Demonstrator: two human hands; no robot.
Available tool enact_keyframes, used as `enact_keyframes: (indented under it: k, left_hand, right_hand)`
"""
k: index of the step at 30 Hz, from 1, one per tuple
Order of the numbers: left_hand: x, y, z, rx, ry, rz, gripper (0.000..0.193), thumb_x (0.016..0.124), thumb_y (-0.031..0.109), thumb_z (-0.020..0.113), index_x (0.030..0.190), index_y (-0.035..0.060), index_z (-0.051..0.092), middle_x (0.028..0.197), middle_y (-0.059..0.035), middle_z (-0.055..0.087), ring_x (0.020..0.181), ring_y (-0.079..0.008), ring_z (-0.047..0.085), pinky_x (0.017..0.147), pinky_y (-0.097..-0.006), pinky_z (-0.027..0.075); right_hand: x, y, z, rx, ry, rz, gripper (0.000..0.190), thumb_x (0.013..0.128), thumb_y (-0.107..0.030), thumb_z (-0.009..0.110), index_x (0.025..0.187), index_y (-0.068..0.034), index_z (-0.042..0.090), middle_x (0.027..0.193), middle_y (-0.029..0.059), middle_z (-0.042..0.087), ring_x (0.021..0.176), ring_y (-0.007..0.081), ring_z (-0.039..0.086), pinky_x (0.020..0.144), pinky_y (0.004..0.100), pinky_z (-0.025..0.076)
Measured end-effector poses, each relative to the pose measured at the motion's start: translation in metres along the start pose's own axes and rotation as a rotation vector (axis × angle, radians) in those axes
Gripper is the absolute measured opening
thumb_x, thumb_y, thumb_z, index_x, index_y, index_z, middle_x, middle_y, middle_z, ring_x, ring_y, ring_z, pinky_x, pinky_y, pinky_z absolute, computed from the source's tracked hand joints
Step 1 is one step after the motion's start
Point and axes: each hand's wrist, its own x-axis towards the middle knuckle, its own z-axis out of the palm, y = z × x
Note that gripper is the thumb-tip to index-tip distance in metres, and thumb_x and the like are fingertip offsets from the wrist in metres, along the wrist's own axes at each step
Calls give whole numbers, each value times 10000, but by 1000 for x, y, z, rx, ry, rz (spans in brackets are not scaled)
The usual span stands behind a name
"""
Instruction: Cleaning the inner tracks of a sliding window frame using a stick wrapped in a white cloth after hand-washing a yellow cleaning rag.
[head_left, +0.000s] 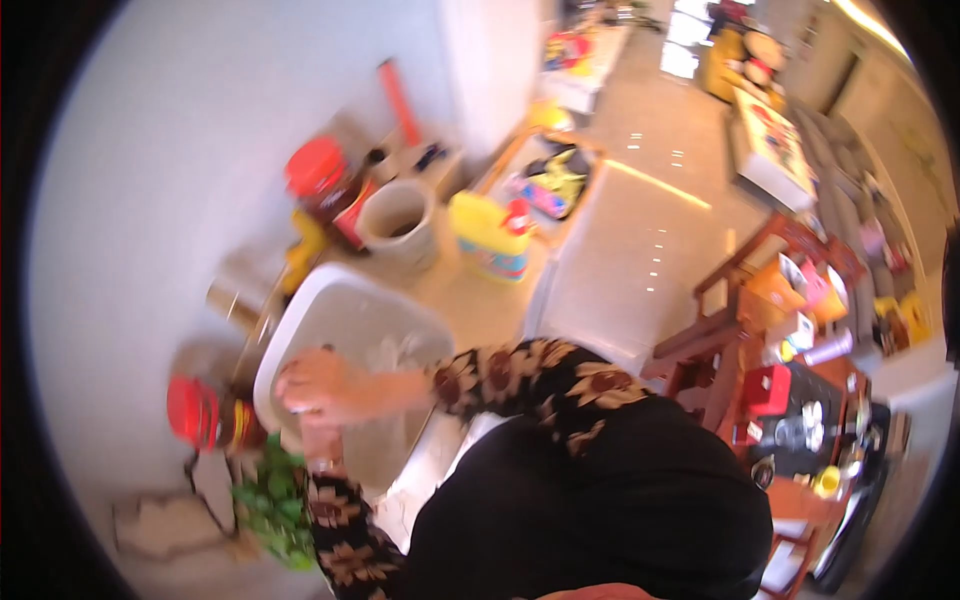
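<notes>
My right hand (322, 381) is over the pale rectangular basin (367, 307), fingers curled near its left wall. Its forearm comes in from the right in a black floral sleeve. My left hand (321, 431) reaches up from below and meets the right one. The right hand covers most of it, so its fingers are hidden. A band circles the left wrist, just above the other floral sleeve. Blur hides whether anything small lies between the hands. A pale, blurred patch (397, 349), perhaps water, shows inside the basin.
Red-lidded jars (319, 169) (193, 412) stand along the wall. A pale cup-like container (397, 225) and a yellow bottle with a red cap (491, 236) stand beyond the basin. Leafy greens (277, 495) lie by my left arm. A cluttered wooden table (810, 491) is at right.
</notes>
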Motion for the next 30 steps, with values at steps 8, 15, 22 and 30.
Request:
enact_keyframes:
  k: [8,15,22,30]
  left_hand:
    - [34,67,33,1576,1708,502,325,928,324,375,683,115,420,644,-5,383,612,-98,406,556,-245,362]
    - [95,48,12,409,4081,1632,382,918,360,426,616,134,366,557,62,327,498,-43,309,445,-191,269]
    - [99,75,19,-877,4272,621,428,878,404,484,562,118,443,528,45,409,501,-45,366,458,-211,291]
    - [90,47,16,202,4517,1123,361,853,391,519,770,43,560,762,-64,553,699,-115,482,646,-262,399]
  right_hand:
    - [8,-31,-36,-65,-256,-451,72,639,-198,590,683,-183,535,674,-40,470,716,140,496,654,305,370]
    - [1,-36,-16,-25,-564,-526,109,594,-201,563,639,-151,477,629,-39,421,692,129,471,648,274,358]
    - [-1,-32,-8,-126,-525,-608,70,625,-198,557,651,-173,497,636,-41,437,681,136,469,628,267,366]
    - [-2,-24,-36,-75,-742,-374,105,624,-176,576,699,-133,516,687,8,507,683,184,501,626,304,391]
